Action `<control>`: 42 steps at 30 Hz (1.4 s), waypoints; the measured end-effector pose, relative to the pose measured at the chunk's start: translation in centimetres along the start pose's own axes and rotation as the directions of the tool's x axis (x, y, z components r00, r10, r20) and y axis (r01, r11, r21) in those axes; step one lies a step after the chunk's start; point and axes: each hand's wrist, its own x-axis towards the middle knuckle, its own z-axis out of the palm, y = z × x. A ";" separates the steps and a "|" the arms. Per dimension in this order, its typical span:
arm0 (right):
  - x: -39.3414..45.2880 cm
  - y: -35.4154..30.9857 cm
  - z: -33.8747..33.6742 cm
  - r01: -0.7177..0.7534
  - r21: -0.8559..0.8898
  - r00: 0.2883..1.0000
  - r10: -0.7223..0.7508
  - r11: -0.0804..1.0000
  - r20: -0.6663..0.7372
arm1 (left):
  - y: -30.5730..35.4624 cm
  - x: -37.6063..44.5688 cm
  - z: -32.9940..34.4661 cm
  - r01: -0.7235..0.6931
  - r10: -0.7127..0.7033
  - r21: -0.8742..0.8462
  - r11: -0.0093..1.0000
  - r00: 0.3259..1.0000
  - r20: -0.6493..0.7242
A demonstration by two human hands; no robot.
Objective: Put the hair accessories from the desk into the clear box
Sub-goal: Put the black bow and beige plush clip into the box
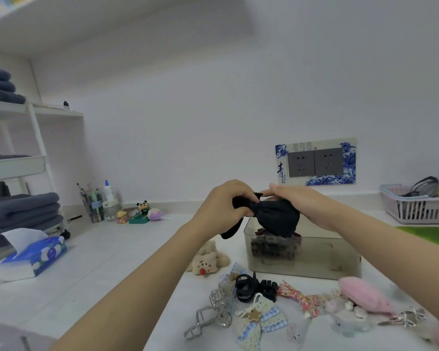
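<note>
In hand: a black fabric bow [271,215] is held in the middle of the frame, above the left end of the clear box [307,252].
Left hand [223,206]: fingers curled round the bow's left wing, gripping it.
Right hand [297,198]: laid over the bow's right wing, its fingers hidden behind the cloth; it seems to hold the bow.
Done: dark clips [274,245] already lie inside the box at its left end.
Left: on the surface in the lower right of the frame wait a black claw clip [246,287], a silver claw clip [208,317], a blue lace bow [260,319], a red patterned bow [299,297], a pink plush piece [363,295] and a plush bear clip [208,259].
Progress: early, I judge; most pieces are still out.
</note>
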 end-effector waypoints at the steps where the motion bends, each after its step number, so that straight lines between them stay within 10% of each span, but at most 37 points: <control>1: 0.2 0.1 -0.6 -0.003 0.018 1.000 0.003 1.000 -0.003 | 0.2 0.4 0.4 -0.020 0.020 0.001 1.000 1.000 -0.008; 26: 4.4 7.5 -10.3 -0.109 -0.001 0.993 0.109 0.994 0.053 | -0.8 9.0 12.3 0.047 -0.016 -0.176 0.983 0.985 0.173; 42: 7.0 10.1 -10.8 -0.033 -0.632 0.999 0.046 0.774 0.004 | -4.8 11.1 14.1 0.165 -0.206 0.131 0.978 0.884 0.420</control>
